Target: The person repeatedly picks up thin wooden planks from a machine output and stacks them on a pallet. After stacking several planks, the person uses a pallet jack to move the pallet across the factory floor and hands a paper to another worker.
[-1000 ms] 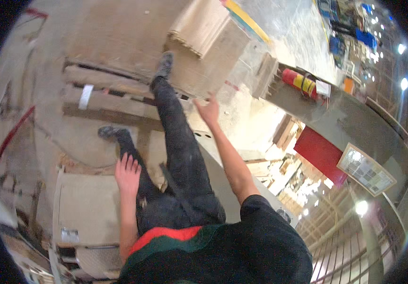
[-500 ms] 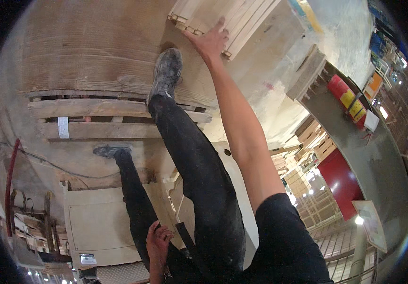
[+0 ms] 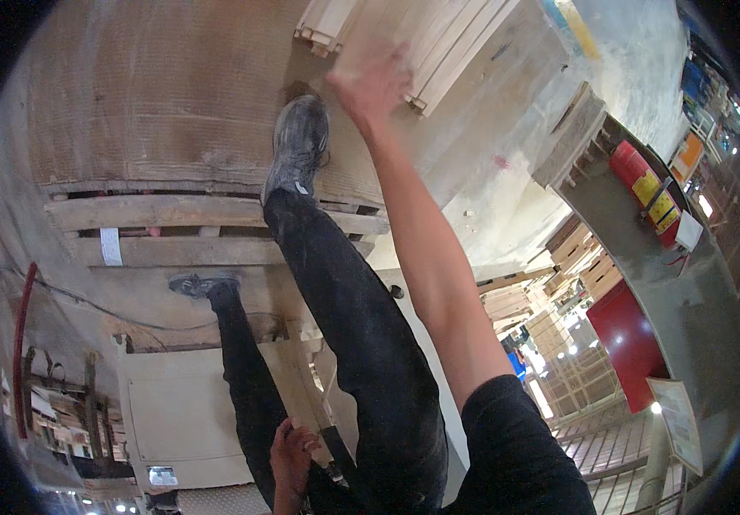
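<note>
My right arm reaches far forward, and my right hand is over the near end of a stack of pale wooden strips. It is blurred, but the thumb stands apart from the fingers, and I see nothing held in it. Whether it touches the strips I cannot tell. My left hand hangs low beside my left thigh, its fingers loosely bent and apart, with no object visible in it. One dusty shoe is planted on the brown board surface just short of the strips.
A wooden pallet with a white label lies under the brown board. My other shoe stands behind it, near a cable and a beige cabinet. To the right are a red fire extinguisher and a red panel.
My right hand has become blurred and shifted slightly left and down over the strip ends. The view has tilted a little. My left hand stays low beside my thigh.
</note>
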`<state>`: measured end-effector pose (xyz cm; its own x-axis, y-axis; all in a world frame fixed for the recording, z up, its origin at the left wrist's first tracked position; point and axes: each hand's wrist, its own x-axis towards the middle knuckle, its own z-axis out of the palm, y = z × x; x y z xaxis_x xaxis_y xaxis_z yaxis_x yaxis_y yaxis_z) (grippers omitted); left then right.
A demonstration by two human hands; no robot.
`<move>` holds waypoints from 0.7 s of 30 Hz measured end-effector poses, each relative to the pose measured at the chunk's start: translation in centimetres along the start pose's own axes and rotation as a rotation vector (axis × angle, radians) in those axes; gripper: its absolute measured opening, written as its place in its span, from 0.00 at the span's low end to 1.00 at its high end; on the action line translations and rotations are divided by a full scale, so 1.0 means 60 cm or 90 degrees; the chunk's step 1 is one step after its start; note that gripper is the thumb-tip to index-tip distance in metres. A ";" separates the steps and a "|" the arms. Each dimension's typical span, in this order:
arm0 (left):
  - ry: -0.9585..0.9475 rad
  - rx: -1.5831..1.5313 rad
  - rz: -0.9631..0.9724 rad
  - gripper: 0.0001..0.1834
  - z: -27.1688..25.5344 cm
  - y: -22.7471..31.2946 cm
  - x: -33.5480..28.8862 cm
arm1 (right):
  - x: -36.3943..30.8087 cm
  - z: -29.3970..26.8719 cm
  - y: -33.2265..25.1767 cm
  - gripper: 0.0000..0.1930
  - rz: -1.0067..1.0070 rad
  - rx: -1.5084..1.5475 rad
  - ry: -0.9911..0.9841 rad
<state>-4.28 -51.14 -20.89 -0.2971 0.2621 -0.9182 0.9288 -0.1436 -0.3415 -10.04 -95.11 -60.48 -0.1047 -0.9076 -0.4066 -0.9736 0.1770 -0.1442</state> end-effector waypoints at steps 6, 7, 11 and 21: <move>-0.001 -0.024 0.013 0.25 -0.005 -0.002 -0.003 | -0.096 0.008 0.089 0.67 0.006 -0.039 -0.057; -0.006 -0.033 0.013 0.25 -0.007 -0.003 -0.004 | -0.101 0.009 0.088 0.66 0.019 -0.045 -0.064; -0.029 -0.057 0.007 0.27 -0.023 -0.003 -0.001 | -0.074 0.002 0.052 0.66 0.101 0.037 0.033; -0.081 -0.063 0.059 0.25 -0.094 -0.030 -0.017 | -0.239 -0.086 0.103 0.60 0.097 -0.047 -0.006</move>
<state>-4.42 -45.74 -18.19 -0.2292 0.1277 -0.9650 0.9689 -0.0648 -0.2387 -15.60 -82.96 -50.86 -0.2508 -0.8687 -0.4271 -0.9588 0.2839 -0.0143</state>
